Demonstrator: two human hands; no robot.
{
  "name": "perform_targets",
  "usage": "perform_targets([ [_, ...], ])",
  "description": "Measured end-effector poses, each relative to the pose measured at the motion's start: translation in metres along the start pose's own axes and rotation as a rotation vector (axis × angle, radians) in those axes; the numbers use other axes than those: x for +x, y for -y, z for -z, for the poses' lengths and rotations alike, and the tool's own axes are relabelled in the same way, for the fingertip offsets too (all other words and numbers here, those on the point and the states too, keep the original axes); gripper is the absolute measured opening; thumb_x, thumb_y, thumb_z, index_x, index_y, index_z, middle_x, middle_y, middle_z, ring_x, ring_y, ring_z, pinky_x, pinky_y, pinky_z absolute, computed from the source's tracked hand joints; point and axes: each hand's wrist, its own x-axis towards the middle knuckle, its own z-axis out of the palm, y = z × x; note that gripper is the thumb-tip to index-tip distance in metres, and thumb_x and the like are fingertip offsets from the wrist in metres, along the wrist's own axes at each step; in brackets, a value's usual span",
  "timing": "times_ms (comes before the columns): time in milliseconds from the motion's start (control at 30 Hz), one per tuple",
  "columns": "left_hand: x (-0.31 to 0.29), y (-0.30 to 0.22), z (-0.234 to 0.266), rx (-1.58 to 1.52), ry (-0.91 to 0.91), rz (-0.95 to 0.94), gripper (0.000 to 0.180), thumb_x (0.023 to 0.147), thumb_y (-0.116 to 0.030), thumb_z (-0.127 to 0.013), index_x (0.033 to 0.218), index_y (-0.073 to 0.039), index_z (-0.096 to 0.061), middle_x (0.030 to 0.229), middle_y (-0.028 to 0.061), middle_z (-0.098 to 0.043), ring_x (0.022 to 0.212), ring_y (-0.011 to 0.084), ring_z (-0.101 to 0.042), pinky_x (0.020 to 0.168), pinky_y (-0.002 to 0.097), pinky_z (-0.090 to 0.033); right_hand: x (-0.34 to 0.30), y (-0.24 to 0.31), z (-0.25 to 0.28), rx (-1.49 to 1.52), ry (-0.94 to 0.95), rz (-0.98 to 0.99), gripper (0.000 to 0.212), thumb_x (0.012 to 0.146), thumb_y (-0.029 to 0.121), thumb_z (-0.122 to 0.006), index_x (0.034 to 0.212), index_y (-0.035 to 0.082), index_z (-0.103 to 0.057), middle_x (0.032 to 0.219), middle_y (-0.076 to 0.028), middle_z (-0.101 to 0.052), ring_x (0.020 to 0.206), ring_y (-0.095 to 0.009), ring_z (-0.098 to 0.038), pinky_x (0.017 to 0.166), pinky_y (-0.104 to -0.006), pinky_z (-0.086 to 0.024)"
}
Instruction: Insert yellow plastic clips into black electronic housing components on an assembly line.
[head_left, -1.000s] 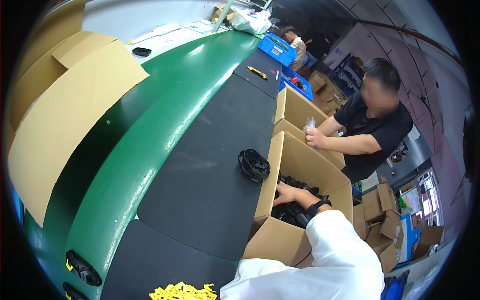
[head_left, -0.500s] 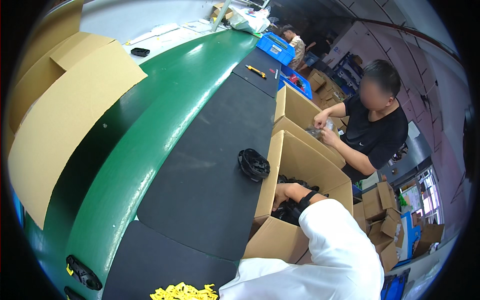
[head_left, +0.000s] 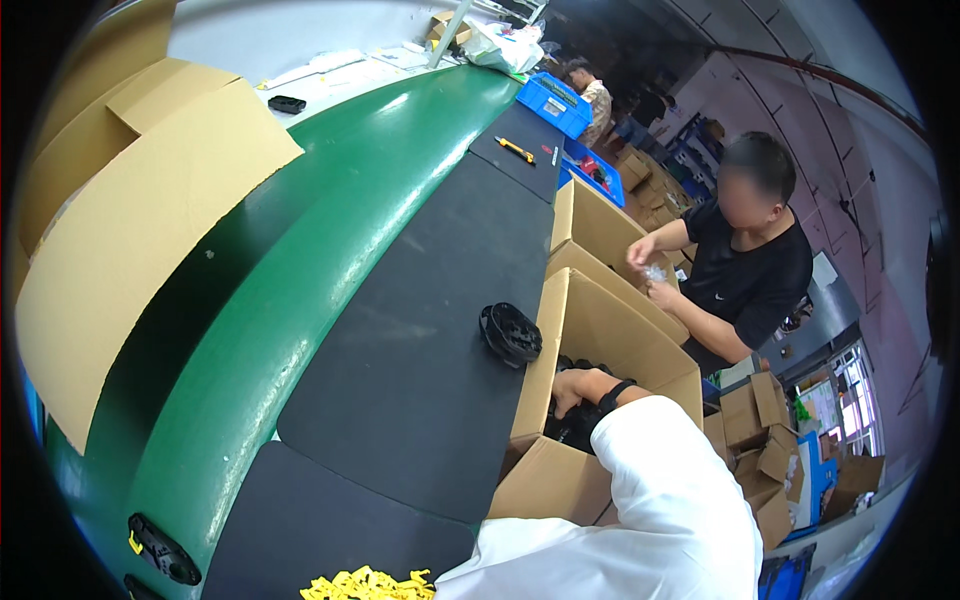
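My right hand [head_left: 572,389] reaches down into an open cardboard box [head_left: 625,310], a dark band around its wrist. Its fingers are curled among black plastic parts [head_left: 572,428] heaped inside; the fingertips are hidden, so I cannot make out what they grip. On the dark mat [head_left: 400,330] left of the box lies a black oval plastic shell [head_left: 510,335], hollow side showing. My left hand is out of view. A pile of small yellow pieces [head_left: 368,584] sits at the mat's near edge.
A green conveyor belt [head_left: 300,290] runs along the left, carrying a black part with a yellow piece [head_left: 163,548]. A large carton [head_left: 150,240] stands beyond it. Across the second box [head_left: 590,220], a co-worker [head_left: 750,260] handles clear plastic. Blue bins [head_left: 556,104] and a yellow-black tool [head_left: 515,150] lie farther off.
My right hand has shifted slightly inside the box, its fingers still bent down into the black parts. The co-worker's hands have moved a little apart around the clear plastic.
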Motion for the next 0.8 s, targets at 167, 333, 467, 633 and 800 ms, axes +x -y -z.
perform_targets([
  [167,0.000,-0.002,-0.005,-0.025,-0.013,0.060,0.025,0.100,-0.011,-0.051,0.092,0.007,-0.065,0.082,0.0141,-0.066,0.066,0.0198,-0.062,0.060,0.0280,-0.052,0.017,-0.025,-0.032,-0.252,-0.239,0.109,0.083,0.065,0.041,-0.078,0.131,0.000,-0.047,0.102,-0.024,-0.067,0.095,-0.039,-0.066,0.081,-0.0428,-0.054],
  [333,-0.001,0.002,-0.001,-0.001,-0.006,0.034,0.024,0.099,-0.011,-0.051,0.093,0.008,-0.065,0.082,0.0141,-0.067,0.067,0.0197,-0.062,0.060,0.0275,-0.052,0.012,0.017,-0.032,-0.324,-0.212,-0.040,0.082,0.068,0.047,-0.076,0.131,0.001,-0.049,0.104,-0.021,-0.068,0.096,-0.035,-0.068,0.083,-0.0427,-0.054],
  [467,0.000,0.004,-0.002,-0.008,0.008,0.007,0.024,0.100,-0.010,-0.051,0.094,0.008,-0.065,0.082,0.0144,-0.067,0.067,0.0196,-0.062,0.060,0.0271,-0.052,0.067,-0.013,-0.065,-0.409,-0.292,-0.052,0.071,0.072,0.054,-0.076,0.120,0.004,-0.063,0.114,-0.016,-0.067,0.101,-0.033,-0.067,0.085,-0.0416,-0.054],
  [633,-0.002,0.002,-0.002,-0.033,-0.043,0.041,0.024,0.100,-0.010,-0.051,0.093,0.008,-0.065,0.082,0.0145,-0.067,0.067,0.0195,-0.062,0.059,0.0271,-0.052,0.110,-0.029,-0.066,-0.344,-0.322,-0.009,0.066,0.075,0.053,-0.074,0.119,0.005,-0.065,0.119,-0.015,-0.066,0.104,-0.033,-0.066,0.088,-0.0414,-0.052],
  [800,-0.002,0.002,-0.001,-0.024,-0.044,0.040,0.024,0.100,-0.011,-0.052,0.093,0.008,-0.065,0.081,0.0146,-0.067,0.066,0.0195,-0.062,0.058,0.0271,-0.051,0.089,-0.021,-0.045,-0.246,-0.240,-0.018,0.062,0.077,0.051,-0.072,0.119,0.005,-0.066,0.121,-0.014,-0.066,0.107,-0.032,-0.065,0.089,-0.0408,-0.052],
])
